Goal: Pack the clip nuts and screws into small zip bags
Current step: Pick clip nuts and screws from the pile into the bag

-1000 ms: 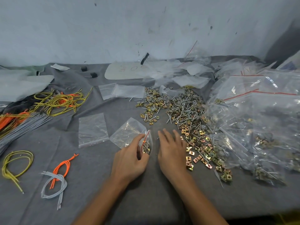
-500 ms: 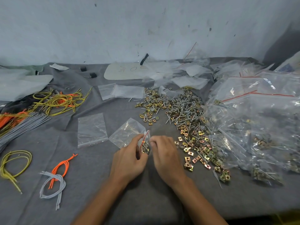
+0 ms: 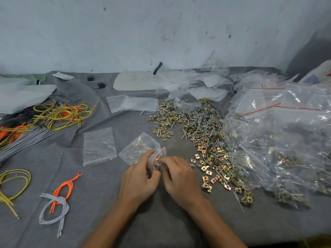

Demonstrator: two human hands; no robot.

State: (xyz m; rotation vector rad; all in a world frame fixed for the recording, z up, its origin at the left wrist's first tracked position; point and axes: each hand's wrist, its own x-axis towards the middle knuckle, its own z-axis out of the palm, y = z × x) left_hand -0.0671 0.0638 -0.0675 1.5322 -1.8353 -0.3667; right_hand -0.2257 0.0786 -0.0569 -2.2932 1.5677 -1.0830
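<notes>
**Fig. Both hands at the mouth of a small zip bag**

Head view. The left hand (image 3: 139, 179) pinches the red-striped lip of a small zip bag (image 3: 138, 149) between thumb and forefinger, with its other fingers curled beneath. The bag lies on the grey cloth (image 3: 161, 221) and stretches toward 11 o'clock from that hand. The right hand (image 3: 180, 178), close beside the left at its 3 o'clock, has its fingertips bunched narrow at the bag's mouth, where a few screws and clip nuts show. Whether they grip hardware or the lip cannot be told. The loose pile of clip nuts and screws (image 3: 206, 140) spreads from 1 to 3 o'clock of the hands, near the right hand. Large filled bags (image 3: 286, 136) lie beyond it at 3 o'clock. An empty zip bag (image 3: 99, 145) lies at 10 o'clock, and orange wires (image 3: 65, 187) at 8 o'clock.
</notes>
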